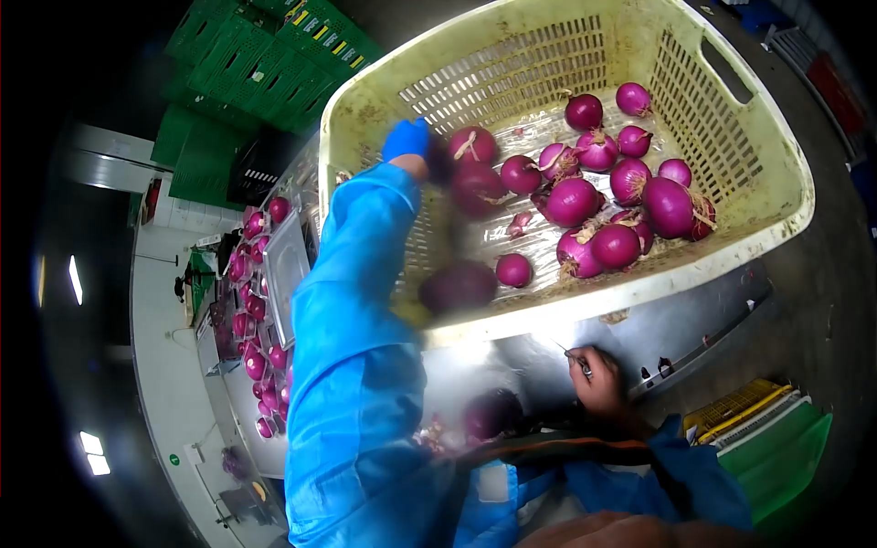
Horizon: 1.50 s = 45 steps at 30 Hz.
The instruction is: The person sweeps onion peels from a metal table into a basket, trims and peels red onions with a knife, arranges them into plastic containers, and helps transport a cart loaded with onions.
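Note:
My left hand [406,140], in a blue glove below a blue sleeve, reaches into the left side of a large pale yellow crate [731,260]. Its fingers are partly hidden, and whether they grip anything cannot be told. Close beside it lie red onions, the nearest [473,144] partly blurred. Several more red onions [573,202] are gathered to the right on the crate's floor. Below the crate's near rim, my bare right hand [598,382] is closed around a small knife [573,354], its thin blade pointing up and left over a shiny metal surface [676,320].
On the left, many packed red onions [256,365] sit near a clear plastic tray [289,274]. Green crates [265,68] are stacked behind. A green crate [776,457] stands at lower right. Onion scraps [438,437] lie on the metal surface, and a dark blurred round shape [491,414] is nearby.

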Tool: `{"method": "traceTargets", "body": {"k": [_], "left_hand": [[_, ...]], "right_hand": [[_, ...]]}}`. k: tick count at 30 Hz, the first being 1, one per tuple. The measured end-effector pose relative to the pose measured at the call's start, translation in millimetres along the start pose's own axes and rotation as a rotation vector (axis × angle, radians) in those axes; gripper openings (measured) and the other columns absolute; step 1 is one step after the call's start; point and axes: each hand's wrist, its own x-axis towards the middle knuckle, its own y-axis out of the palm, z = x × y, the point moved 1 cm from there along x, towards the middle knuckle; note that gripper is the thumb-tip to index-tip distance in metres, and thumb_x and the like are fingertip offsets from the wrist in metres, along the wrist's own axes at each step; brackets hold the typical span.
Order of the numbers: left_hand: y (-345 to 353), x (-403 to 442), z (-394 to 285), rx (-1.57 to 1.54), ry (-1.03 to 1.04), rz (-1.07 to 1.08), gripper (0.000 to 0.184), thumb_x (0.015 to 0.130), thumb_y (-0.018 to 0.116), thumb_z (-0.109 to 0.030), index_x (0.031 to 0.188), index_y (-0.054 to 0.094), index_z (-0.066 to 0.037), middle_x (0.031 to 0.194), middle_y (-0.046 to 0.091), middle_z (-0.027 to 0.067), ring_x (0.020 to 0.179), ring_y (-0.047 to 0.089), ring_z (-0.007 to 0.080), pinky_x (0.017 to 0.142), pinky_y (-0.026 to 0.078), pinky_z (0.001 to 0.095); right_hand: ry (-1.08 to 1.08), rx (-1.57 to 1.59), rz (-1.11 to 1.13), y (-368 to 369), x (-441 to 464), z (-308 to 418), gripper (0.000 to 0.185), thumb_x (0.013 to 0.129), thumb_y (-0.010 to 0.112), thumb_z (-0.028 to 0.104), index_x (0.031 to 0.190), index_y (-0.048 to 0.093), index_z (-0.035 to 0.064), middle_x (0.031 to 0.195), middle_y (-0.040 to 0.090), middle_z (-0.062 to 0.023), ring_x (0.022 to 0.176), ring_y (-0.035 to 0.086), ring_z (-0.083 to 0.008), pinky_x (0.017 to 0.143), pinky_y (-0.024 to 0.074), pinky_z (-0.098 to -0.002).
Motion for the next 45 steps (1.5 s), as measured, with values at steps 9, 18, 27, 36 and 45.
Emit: {"method": "traceTargets", "body": {"k": [9,18,27,36,45], "left_hand": [[-145,-165,-54,-1.359,0.509,0.441,0.073,0.078,0.08,-0.033,0.137,0.046,-0.006,0.123,0.059,0.0094,0.107,0.062,0.0249,0.083,0.056,0.0356],[-134,-366,-73,-1.985,0.506,0.779,0.088,0.081,0.075,-0.042,0.145,0.032,0.001,0.138,0.049,0.0147,0.123,0.053,0.0265,0.101,0.046,0.0389],[-56,-416,-61,-1.941,0.312,0.703,0.084,0.079,0.073,-0.048,0.139,0.04,-0.001,0.131,0.054,0.0136,0.119,0.056,0.0258,0.099,0.047,0.039],[-42,-439,-53,-1.881,0.205,0.675,0.077,0.079,0.073,-0.045,0.136,0.043,-0.001,0.126,0.056,0.0135,0.114,0.057,0.0249,0.098,0.047,0.0373],[-26,-424,-46,-1.784,0.328,0.509,0.086,0.078,0.074,-0.049,0.141,0.038,-0.002,0.13,0.053,0.0141,0.119,0.055,0.0257,0.101,0.045,0.0399]], "right_hand": [[0.009,0.071,-0.094,-12,-2,20,0.018,0.096,0.053,0.015,0.102,0.063,0.001,0.077,0.063,-0.0087,0.062,0.055,-0.0139,0.057,0.0456,-0.0309],[-0.267,0.038,-0.292,-89,-12,123,0.025,0.084,0.06,0.006,0.109,0.066,0.0058,0.077,0.06,-0.0096,0.071,0.062,-0.0236,0.063,0.0483,-0.0351],[-0.467,-0.497,-0.17,-60,-32,133,0.029,0.07,0.075,0.013,0.095,0.059,0.0119,0.078,0.054,-0.0065,0.067,0.06,-0.0253,0.057,0.0474,-0.0367],[-0.514,-0.492,-0.171,-42,-24,87,0.022,0.074,0.069,0.008,0.095,0.062,0.0078,0.079,0.057,-0.0069,0.067,0.062,-0.0255,0.058,0.0499,-0.0369],[-0.257,-0.36,-0.278,-45,-36,40,0.03,0.084,0.06,0.001,0.115,0.063,0.0029,0.101,0.068,-0.0171,0.083,0.068,-0.0332,0.071,0.0543,-0.0372]]}}
